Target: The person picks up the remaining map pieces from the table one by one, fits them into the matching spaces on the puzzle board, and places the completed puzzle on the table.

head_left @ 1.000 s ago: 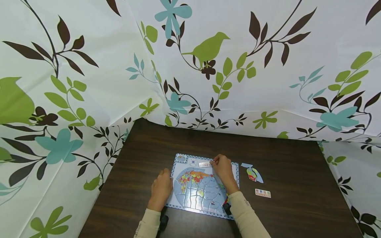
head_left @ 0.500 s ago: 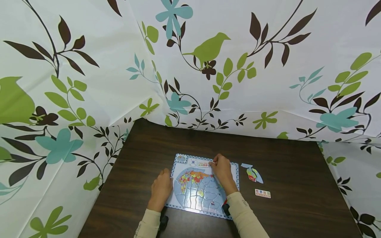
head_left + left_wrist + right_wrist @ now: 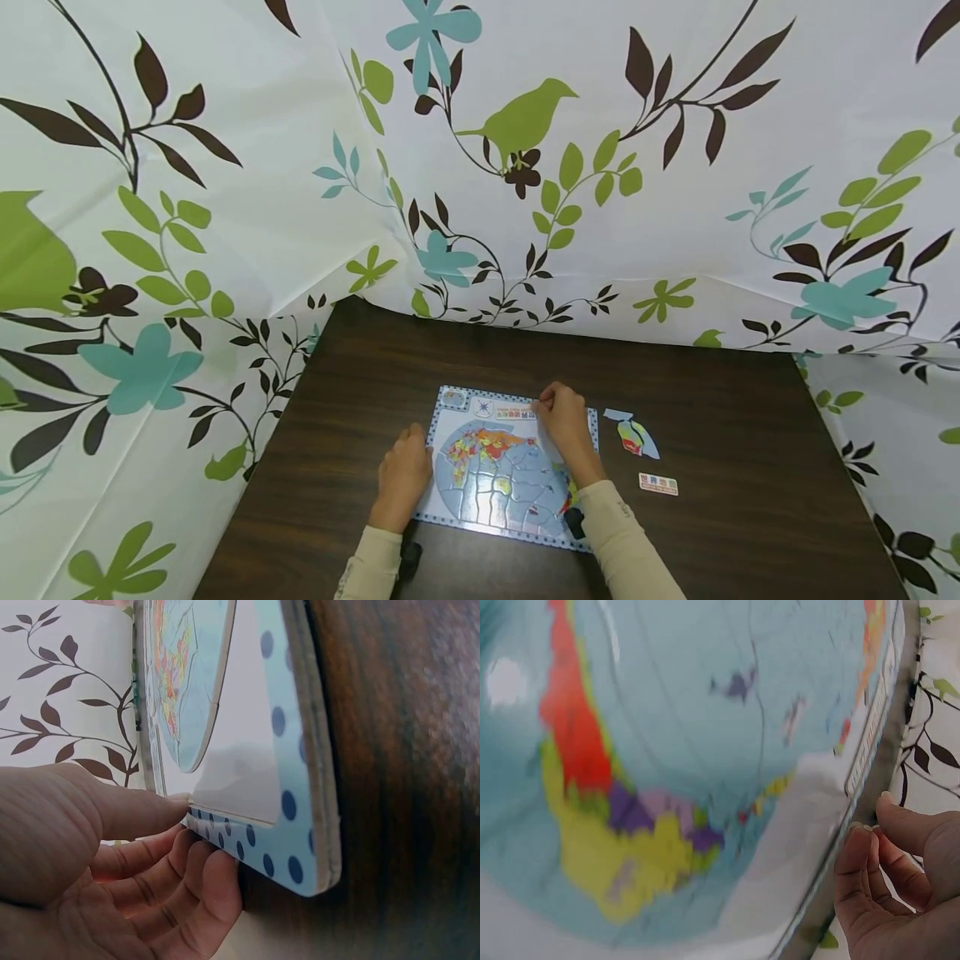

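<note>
My left hand (image 3: 405, 471) grips the left edge of the puzzle board (image 3: 232, 754), thumb on its dotted border and fingers curled beneath. The board carries a round world map (image 3: 487, 479) of fitted pieces, with a pale gap on the right side. My right hand (image 3: 566, 423) is over the far right of the board, fingers bent, fingertips at the end of the printed title strip (image 3: 513, 412). In the right wrist view its thumb and fingertips (image 3: 860, 838) are close together by the board's edge; I cannot tell whether they pinch anything.
Right of the board lie several loose map pieces (image 3: 634, 438) on the dark wooden table (image 3: 720, 417). Nearer me is a loose title label (image 3: 658, 484). A patterned curtain (image 3: 525, 208) borders the table at the back and sides.
The right hand has shifted slightly right and up along the title strip. The strip's pale glare has gone and its lettering shows. The left hand keeps its place at the board's edge.
</note>
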A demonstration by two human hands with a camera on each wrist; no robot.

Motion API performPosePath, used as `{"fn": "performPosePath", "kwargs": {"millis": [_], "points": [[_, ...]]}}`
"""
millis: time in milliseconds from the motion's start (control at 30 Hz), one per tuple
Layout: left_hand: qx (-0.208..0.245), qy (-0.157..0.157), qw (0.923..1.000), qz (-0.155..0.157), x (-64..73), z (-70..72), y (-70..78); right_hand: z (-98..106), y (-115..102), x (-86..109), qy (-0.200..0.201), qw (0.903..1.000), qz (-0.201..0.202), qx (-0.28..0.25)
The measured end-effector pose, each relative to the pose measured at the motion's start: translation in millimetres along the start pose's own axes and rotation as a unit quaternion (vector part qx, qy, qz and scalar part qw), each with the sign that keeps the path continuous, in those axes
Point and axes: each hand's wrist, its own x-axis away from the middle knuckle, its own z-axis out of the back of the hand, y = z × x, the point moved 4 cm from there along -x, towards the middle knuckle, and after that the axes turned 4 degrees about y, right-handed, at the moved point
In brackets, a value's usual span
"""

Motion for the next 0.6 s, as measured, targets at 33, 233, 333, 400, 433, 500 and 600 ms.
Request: {"fn": "performPosePath", "kwargs": {"millis": [33,233,333,400,433,500,600], "points": [[0.000,-0.001,1.0000,-0.001,0.0,-0.2,-0.1,3.3,0.8,-0.6,0.003,1.0000,0.000,0.003],[-0.002,-0.008,1.0000,-0.002,0.3,-0.1,-0.6,20.7,13.1,-4.0,0.010,0.9996,-0.017,0.019],[-0.004,-0.010,0.9999,0.002,-0.1,0.0,-0.1,29.8,21.9,-6.6,0.012,0.9996,-0.016,0.020],[-0.004,-0.011,0.9999,0.003,-0.2,0.0,0.5,37.4,28.1,-8.4,0.012,0.9996,-0.016,0.021],[-0.004,-0.011,0.9999,0.003,-0.5,-0.1,0.6,41.7,30.8,-9.4,0.015,0.9994,-0.016,0.026],[-0.005,-0.011,0.9999,0.003,-0.4,0.1,1.1,50.7,35.7,-11.3,0.020,0.9988,-0.019,0.040],[-0.008,-0.010,0.9999,0.001,-0.8,-0.1,1.7,64.1,41.1,-12.6,0.021,0.9978,-0.028,0.056]]}}
